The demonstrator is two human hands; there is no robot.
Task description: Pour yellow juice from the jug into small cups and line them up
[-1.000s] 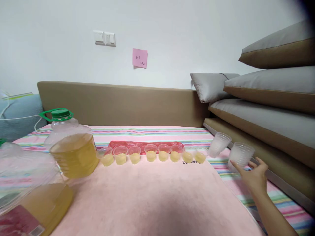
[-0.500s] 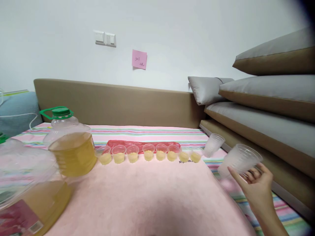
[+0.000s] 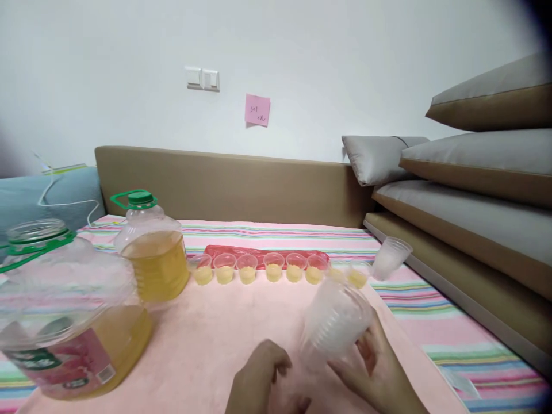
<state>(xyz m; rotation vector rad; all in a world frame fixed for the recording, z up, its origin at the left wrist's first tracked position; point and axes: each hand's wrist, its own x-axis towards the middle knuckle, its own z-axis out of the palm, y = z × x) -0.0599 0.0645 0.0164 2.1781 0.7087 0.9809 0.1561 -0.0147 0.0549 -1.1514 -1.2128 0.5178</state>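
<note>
My right hand (image 3: 374, 362) is closed around a stack of clear plastic cups (image 3: 334, 319), tilted and blurred over the pink cloth (image 3: 207, 345). Left of the stack, my left hand (image 3: 262, 376) has its fingers bent and apart, with nothing in it; its lower part is cut off by the frame edge. Beyond them stands a row of several plastic cups (image 3: 247, 270), each with some yellow liquid. The held stack partly covers the row's right end. Another stack of cups (image 3: 391, 257) leans at the far right of the row.
An uncapped jug (image 3: 129, 345) of yellow liquid stands at the near left, with a capped jug (image 3: 161, 261) behind it. A red plastic bag (image 3: 267, 253) lies behind the row. Grey-brown cushions (image 3: 487, 213) are piled at right, before a brown backboard (image 3: 233, 184).
My right hand has carried the cup stack leftward from the right side to over the pink cloth. My left hand has come into view. The view has shifted left, showing more of the near jug.
</note>
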